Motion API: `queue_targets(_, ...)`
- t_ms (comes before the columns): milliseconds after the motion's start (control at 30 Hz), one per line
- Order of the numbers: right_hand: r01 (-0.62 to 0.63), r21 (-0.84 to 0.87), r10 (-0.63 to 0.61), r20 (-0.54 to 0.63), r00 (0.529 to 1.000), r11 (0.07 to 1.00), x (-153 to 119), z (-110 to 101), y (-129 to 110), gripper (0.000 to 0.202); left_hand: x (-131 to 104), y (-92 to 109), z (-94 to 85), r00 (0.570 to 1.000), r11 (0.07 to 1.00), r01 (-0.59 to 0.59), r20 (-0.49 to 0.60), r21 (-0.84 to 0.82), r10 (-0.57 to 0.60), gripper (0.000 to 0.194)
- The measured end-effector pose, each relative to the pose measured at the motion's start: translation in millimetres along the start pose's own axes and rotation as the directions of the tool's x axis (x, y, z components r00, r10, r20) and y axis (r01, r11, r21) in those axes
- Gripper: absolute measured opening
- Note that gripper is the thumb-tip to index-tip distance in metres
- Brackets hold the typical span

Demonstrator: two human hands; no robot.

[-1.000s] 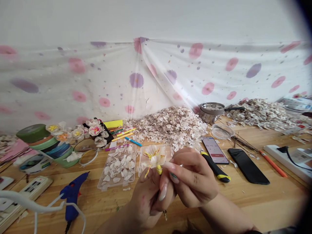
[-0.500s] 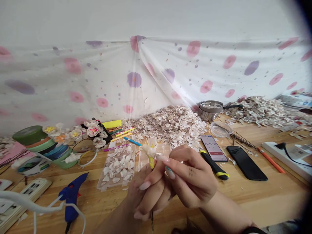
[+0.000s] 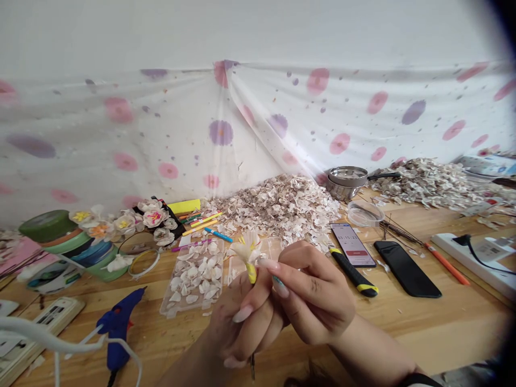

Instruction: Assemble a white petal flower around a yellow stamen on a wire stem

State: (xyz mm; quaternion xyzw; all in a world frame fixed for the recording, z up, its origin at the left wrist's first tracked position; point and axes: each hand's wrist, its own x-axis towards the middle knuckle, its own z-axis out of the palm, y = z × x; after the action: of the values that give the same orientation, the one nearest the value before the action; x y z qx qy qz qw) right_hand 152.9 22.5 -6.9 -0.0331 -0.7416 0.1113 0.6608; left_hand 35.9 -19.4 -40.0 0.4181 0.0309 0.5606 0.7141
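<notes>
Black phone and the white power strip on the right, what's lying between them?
In the head view, an orange pen-like stick lies on the wooden table between the black phone and white power strip.

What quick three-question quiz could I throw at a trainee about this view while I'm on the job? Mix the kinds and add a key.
1. Fill in: The left hand holds a white flower whose base is coloured ____.
2. True or false: The blue glue gun lies to the left of the clear box of petals.
3. Pick one: What lies just right of the phone with the lit screen? A) a blue pen B) a phone with a dark screen C) the glue gun

Key: 1. yellow; 2. true; 3. B
</notes>
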Motion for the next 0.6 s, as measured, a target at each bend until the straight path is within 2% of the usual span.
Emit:
queue_targets(100, 0.0, -0.01, 0.0, 0.009, 1.0, 1.0, 0, 0, 0, 0.046, 7, 5, 11.4, 0.993, 0.993, -0.005, 0.116, -0.115, 0.018, 0.052)
queue_targets(233, -0.004, -0.01, 0.004, 0.013, 1.0, 1.0, -1, 0, 0, 0.046, 9, 11, 22.5, 0.993, 0.989, 0.007, 0.118, -0.148, 0.011, 0.054)
queue_targets(333, 0.0, -0.005, -0.001, -0.004, 1.0, 1.0, -1, 0, 1, 0.041, 8, 12, 23.1, 0.996, 0.992, 0.018, 0.089, -0.126, -0.006, 0.053)
queue_targets(433, -0.008, 0.028, 0.009, -0.04, 0.999, 1.0, -3, 1, 1, 0.036, 6, 9, 20.6, 1.0, 1.0, -0.009, 0.017, -0.028, 0.009, 0.049)
queue_targets(500, -0.095, 0.044, 0.099, -0.107, 0.989, 0.994, -5, 1, 1, 0.031, 5, 5, 19.8, 0.995, 0.991, -0.08, -0.058, 0.109, 0.087, 0.046)
queue_targets(600, -0.2, 0.04, 0.204, -0.158, 0.966, 0.979, -5, 1, -1, 0.029, 5, 0, 20.8, 0.952, 0.937, -0.163, -0.2, 0.31, 0.232, 0.045)
